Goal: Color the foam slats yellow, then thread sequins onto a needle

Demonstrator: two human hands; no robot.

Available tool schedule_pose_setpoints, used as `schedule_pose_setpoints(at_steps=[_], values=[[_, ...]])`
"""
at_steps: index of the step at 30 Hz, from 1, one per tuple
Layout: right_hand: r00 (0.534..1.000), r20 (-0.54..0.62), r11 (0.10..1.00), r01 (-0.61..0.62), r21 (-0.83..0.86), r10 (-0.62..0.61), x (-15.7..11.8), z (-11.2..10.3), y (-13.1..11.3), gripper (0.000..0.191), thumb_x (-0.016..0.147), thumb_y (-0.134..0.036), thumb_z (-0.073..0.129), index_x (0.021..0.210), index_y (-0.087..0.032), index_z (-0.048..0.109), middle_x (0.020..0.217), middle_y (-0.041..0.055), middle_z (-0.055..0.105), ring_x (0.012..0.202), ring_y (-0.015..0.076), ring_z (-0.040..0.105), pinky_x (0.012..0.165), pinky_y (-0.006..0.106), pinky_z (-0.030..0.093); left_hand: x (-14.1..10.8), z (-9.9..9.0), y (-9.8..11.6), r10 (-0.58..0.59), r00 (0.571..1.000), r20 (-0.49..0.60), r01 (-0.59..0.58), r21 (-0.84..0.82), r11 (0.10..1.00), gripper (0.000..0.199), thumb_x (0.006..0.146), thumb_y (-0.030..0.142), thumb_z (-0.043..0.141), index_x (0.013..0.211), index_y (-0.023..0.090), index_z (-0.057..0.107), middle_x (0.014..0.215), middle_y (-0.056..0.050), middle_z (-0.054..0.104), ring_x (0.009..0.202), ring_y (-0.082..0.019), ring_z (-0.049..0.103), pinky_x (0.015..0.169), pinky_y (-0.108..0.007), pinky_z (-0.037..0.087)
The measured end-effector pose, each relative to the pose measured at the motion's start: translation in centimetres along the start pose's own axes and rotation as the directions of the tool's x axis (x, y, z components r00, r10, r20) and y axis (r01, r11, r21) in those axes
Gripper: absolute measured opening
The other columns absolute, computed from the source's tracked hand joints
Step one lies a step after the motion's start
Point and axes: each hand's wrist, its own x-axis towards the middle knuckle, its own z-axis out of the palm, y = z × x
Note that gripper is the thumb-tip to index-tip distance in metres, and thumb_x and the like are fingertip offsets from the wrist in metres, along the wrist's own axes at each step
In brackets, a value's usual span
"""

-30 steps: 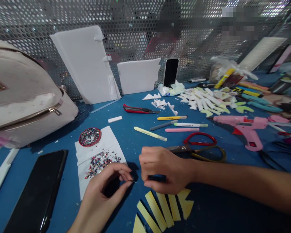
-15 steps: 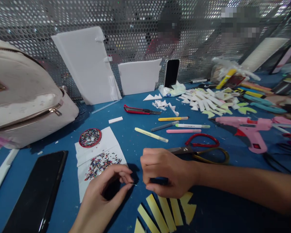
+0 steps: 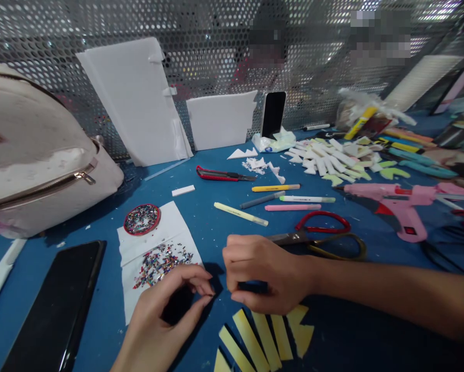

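Observation:
My left hand (image 3: pixel 173 305) is closed in a pinch, thumb against fingertips, beside the white paper; whatever is between the tips is too small to name. Many tiny coloured beads (image 3: pixel 160 263) lie loose on the folded white paper (image 3: pixel 173 219), and more fill a small red-rimmed round dish (image 3: pixel 142 219) on it. Opposite, my right hand (image 3: pixel 260 274) is curled closed on the table, its fingertips facing the left; anything in its grip is hidden. Just below it, several pale yellow strips (image 3: pixel 251 338) are fanned out. Scissors (image 3: pixel 324 235) with red and olive handles lie behind my right wrist.
Several pens (image 3: pixel 241 214) and a red cutter knife (image 3: pixel 224 175) lie further back. A pink glue gun (image 3: pixel 402 206) and a pile of white strips (image 3: pixel 324 157) are at right. At left are a black phone (image 3: pixel 57 310) and a pale backpack (image 3: pixel 42 165). White boards (image 3: pixel 131 103) lean against perforated metal.
Both hands stay almost in place. The thin shiny bit that showed at my left fingertips can hardly be seen now. The view has shifted slightly.

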Motion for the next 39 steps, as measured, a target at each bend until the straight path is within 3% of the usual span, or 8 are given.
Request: schedule_pose_setpoints(at_steps=[9, 15, 24, 36, 39], values=[[0.998, 0.035, 0.998, -0.06, -0.029, 0.061, 0.2, -0.2, -0.2, 0.013, 0.09, -0.02, 0.052, 0.081, -0.017, 0.061, 0.079, 0.0029, 0.057, 0.073, 0.0161, 0.045, 0.068, 0.03, 0.035, 0.1, -0.3, 0.5, 0.061, 0.997, 0.051, -0.067, 0.121, 0.99, 0.011, 0.092, 0.017, 0.064, 0.097, 0.025, 0.069, 0.09, -0.001, 0.076, 0.084, -0.015, 0.074, 0.077, -0.023, 0.059], [0.997, 0.08, 0.986, 0.025, -0.163, -0.012, 0.2, 0.2, -0.3, 0.018, 0.095, -0.025, 0.054, 0.082, -0.017, 0.063, 0.082, 0.003, 0.057, 0.075, 0.0169, 0.044, 0.069, 0.031, 0.035, 0.0, -0.3, 0.7, 0.124, 0.985, 0.116, -0.143, 0.178, 0.974, 0.012, 0.094, 0.016, 0.063, 0.093, 0.026, 0.069, 0.088, 0.002, 0.075, 0.081, -0.013, 0.072, 0.076, -0.021, 0.056], [0.995, 0.093, 0.975, 0.05, -0.217, -0.03, 0.3, 0.5, -0.3, 0.019, 0.098, -0.025, 0.053, 0.084, -0.017, 0.063, 0.08, 0.0027, 0.06, 0.075, 0.0174, 0.046, 0.068, 0.031, 0.035, 0.5, -0.2, 1.2, 0.205, 0.971, 0.126, -0.218, 0.109, 0.97, 0.02, 0.093, 0.01, 0.062, 0.089, 0.025, 0.074, 0.081, 0.003, 0.074, 0.075, -0.011, 0.07, 0.069, -0.018, 0.054], [0.989, 0.146, 0.953, 0.058, -0.296, -0.015, 0.3, 0.5, -0.5, 0.02, 0.097, -0.024, 0.053, 0.081, -0.016, 0.062, 0.079, 0.0033, 0.058, 0.074, 0.0173, 0.045, 0.067, 0.031, 0.034, 0.4, -0.5, 1.4, 0.23, 0.971, 0.065, -0.236, 0.104, 0.966, 0.025, 0.09, 0.009, 0.065, 0.091, 0.03, 0.079, 0.081, 0.002, 0.073, 0.072, -0.013, 0.071, 0.065, -0.019, 0.055], [0.99, 0.138, 0.949, 0.073, -0.305, -0.031, 0.3, 0.5, -0.5, 0.019, 0.097, -0.025, 0.055, 0.082, -0.017, 0.063, 0.08, 0.003, 0.058, 0.074, 0.0174, 0.045, 0.067, 0.031, 0.032, 0.2, -0.3, 1.2, 0.184, 0.979, 0.084, -0.194, 0.12, 0.974, 0.019, 0.09, 0.013, 0.067, 0.094, 0.029, 0.076, 0.079, 0.003, 0.074, 0.071, -0.013, 0.071, 0.066, -0.019, 0.056]])
